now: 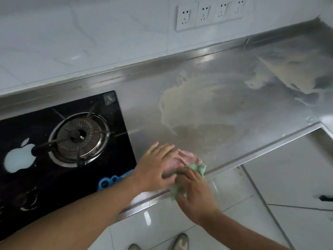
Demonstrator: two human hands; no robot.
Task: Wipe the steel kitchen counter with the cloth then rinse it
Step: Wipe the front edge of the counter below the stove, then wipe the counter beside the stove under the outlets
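Note:
A pink and green cloth (191, 160) lies bunched at the front edge of the steel counter (225, 83), just right of the stove. My left hand (156, 166) presses flat on its pink part with fingers spread. The green part hangs over the counter's edge, and my right hand (194, 193) grips it there. A large yellowish dried stain (189, 103) spreads over the counter's middle, and another smear (281, 71) marks the far right.
A black glass gas stove (59, 141) with a round burner sits set into the counter on the left. A row of wall sockets (210, 14) is on the tiled wall behind. White floor tiles and my shoes (182, 241) show below the counter's edge.

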